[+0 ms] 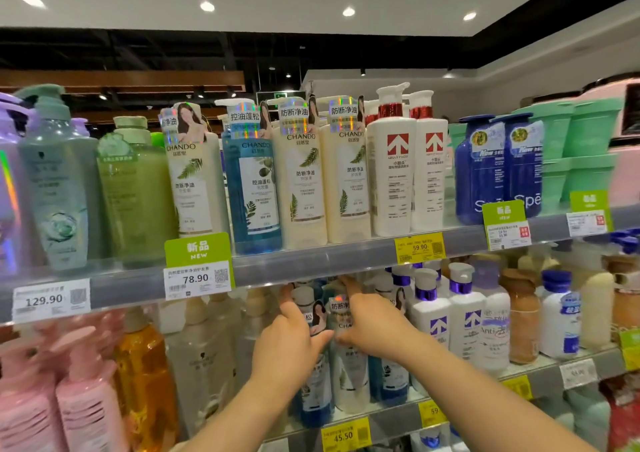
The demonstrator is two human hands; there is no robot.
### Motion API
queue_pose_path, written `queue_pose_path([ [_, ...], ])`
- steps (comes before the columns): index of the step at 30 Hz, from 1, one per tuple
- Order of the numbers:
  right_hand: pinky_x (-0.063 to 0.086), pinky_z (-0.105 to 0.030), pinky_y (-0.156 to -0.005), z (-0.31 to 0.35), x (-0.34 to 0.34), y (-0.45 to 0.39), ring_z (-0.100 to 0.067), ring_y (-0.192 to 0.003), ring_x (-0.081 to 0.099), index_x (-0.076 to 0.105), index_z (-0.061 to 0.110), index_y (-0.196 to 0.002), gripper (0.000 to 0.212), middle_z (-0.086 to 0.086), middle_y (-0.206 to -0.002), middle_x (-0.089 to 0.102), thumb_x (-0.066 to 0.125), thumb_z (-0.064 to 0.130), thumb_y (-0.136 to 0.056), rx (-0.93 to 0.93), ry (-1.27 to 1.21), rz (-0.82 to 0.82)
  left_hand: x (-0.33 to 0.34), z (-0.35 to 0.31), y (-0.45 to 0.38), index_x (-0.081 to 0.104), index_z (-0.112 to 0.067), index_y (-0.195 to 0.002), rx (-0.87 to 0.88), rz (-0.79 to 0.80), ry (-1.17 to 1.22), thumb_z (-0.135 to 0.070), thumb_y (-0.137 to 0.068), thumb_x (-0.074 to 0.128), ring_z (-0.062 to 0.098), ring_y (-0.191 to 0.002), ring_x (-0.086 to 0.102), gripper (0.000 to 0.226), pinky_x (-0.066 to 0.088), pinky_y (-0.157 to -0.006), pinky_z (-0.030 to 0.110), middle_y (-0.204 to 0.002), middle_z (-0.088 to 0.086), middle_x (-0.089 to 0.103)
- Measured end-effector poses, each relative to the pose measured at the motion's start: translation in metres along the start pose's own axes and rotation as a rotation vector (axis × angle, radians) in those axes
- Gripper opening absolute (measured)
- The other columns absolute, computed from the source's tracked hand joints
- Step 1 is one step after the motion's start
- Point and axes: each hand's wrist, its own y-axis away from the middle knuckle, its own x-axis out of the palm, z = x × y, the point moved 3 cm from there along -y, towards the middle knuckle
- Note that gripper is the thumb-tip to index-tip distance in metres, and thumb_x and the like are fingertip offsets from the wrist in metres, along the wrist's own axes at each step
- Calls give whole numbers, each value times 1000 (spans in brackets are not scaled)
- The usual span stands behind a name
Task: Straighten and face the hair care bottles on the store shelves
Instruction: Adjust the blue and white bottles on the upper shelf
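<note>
On the lower shelf stand a blue Chando bottle (313,387) and a cream Chando bottle (349,379), side by side under the upper shelf rail (311,264). My left hand (289,339) wraps the upper part of the blue bottle, index finger raised along its neck. My right hand (372,323) grips the cream bottle's shoulder from the right, fingers hiding most of its label. On the upper shelf, cream and blue Chando bottles (301,174) stand upright with labels facing out.
White bottles with red arrow logos (394,161) and dark blue bottles (481,171) fill the upper shelf's right. Green bottles (135,188) stand at its left. Pink (86,396) and amber bottles (145,382) crowd the lower left, white purple-capped ones (464,316) the lower right.
</note>
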Motion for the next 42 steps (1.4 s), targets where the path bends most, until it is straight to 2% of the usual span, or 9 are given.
queue_pose_path([
  [5,58,-40,-83,-4,1,14,-27,-102,68,5,21,-159,111,-7,-117,66,76,50,-80,-47,50,-120,0,-2,-4,42,-12,-121,3,47,18,-59,-85,62,23,-102,65,63,55,-78,33,-116,8,65],
  [11,54,-39,-94,-13,3,30,-23,-120,61,16,29,-153,108,-1,-143,50,80,59,-72,-110,-20,-164,-1,4,-14,34,-10,-138,-5,127,49,-48,-78,75,22,-95,68,83,57,-78,32,-112,7,67],
  [18,53,-25,-80,-18,5,53,-7,-101,66,21,48,-136,92,20,-131,58,81,58,-68,-214,-148,-207,0,4,-15,38,-7,-133,-29,147,53,-43,-81,76,21,-88,67,74,57,-71,33,-104,7,66],
  [22,52,-21,-83,-20,2,71,1,-99,62,23,59,-131,91,31,-122,55,85,55,-64,-213,-299,-274,7,4,-16,39,-18,-105,-33,146,131,-44,-78,77,19,-78,68,53,60,-69,38,-98,4,64],
  [29,60,-37,-87,-35,-52,80,-2,-94,69,34,69,-127,96,24,-107,64,92,44,-54,-98,-637,-387,23,-6,-26,56,-22,-102,-33,257,360,-42,-73,82,7,-73,68,44,60,-61,30,-94,-3,68],
  [31,60,-34,-88,-39,-66,80,1,-92,69,38,67,-127,97,25,-103,67,96,37,-55,-100,-683,-390,26,-17,-25,44,-24,-123,15,265,430,-36,-74,83,7,-70,69,64,60,-60,28,-93,-4,68],
  [34,59,-36,-90,-41,-80,81,-4,-94,72,42,65,-127,97,25,-105,70,98,35,-54,-121,-734,-384,27,-34,-22,10,-49,-141,104,299,436,-34,-77,80,9,-72,69,97,60,-64,29,-99,-2,68],
  [39,56,-43,-98,-36,-100,74,-10,-111,68,44,65,-129,98,13,-125,65,96,45,-49,-150,-794,-387,20,-33,-26,11,-38,-147,125,274,228,-48,-79,75,15,-94,66,94,58,-81,35,-111,-4,66],
  [42,54,-48,-101,-23,-116,67,-15,-117,65,42,70,-127,100,10,-127,65,94,51,-43,-189,-815,-378,9,-30,-18,-6,-40,-149,159,252,38,-61,-79,67,17,-104,64,103,55,-83,35,-119,-3,65],
])
